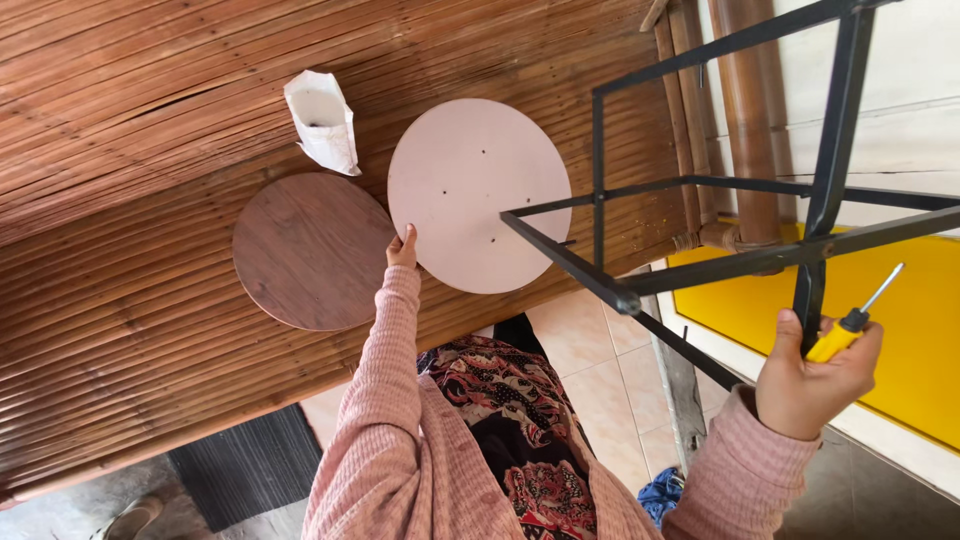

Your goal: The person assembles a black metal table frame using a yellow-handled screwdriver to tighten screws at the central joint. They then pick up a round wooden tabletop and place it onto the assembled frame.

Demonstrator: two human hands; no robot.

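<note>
My left hand (402,248) rests its fingers on the near edge of a pale pink round board (470,170) with small holes, lying flat on a bamboo slat table (120,300). Beside it on the left lies a dark brown round wooden board (305,250). My right hand (815,375) grips a leg of a black metal frame (700,185) together with a yellow-handled screwdriver (855,320). The frame is lifted and tilted, one corner hanging over the pink board's right side.
A small open white bag (322,120) stands on the table behind the two boards. A yellow panel (910,330) and bamboo posts (745,120) are at the right. Tiled floor (590,370), a dark mat (250,465) and blue cloth (662,492) lie below.
</note>
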